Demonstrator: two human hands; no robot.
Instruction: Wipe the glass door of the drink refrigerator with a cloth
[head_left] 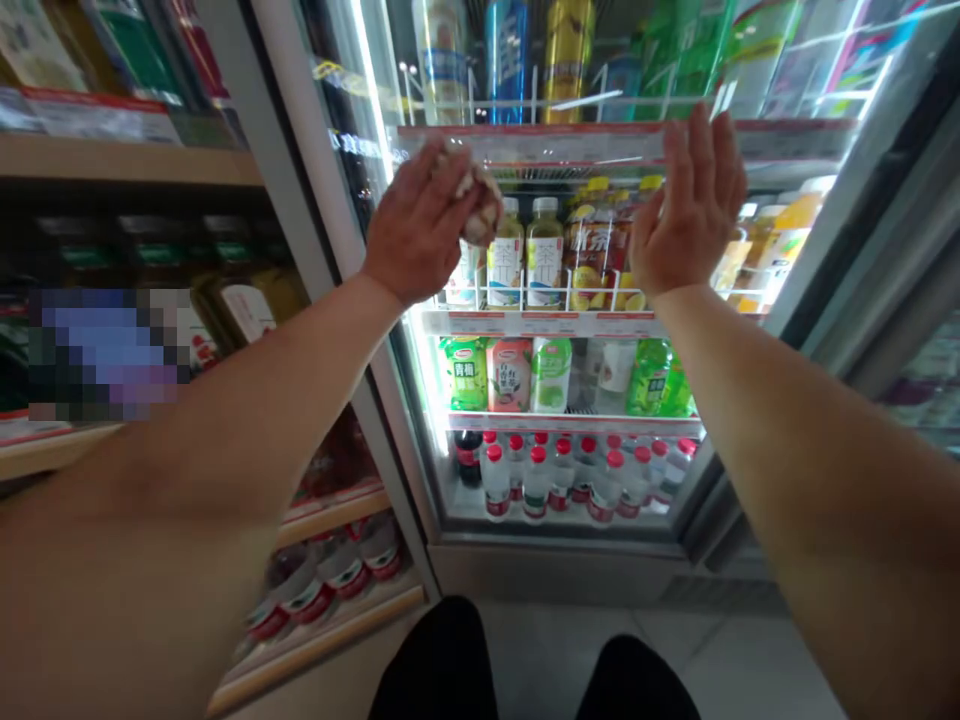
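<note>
Outstretched forearms (pixel 300 385), left fingers (pixel 450 178) curled over crumpled cloth (pixel 487 212), right fingers (pixel 703 155) straight, slightly parted

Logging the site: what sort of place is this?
Probably a shop: a lit fridge, rows of bottles above label strips, and a stocked rack on the left.

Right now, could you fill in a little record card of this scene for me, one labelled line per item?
Left hand: raised, holding a crumpled wad, probably cloth
Right hand: raised, palm forward, nothing visible in it
Ahead: lit drinks cooler
Cooler's top visible row: includes a blue can and a gold can
Cooler's bottom row: mostly red-capped bottles
To the left: wood-edged rack of drinks
Unclear: whether the right palm touches a surface
</note>
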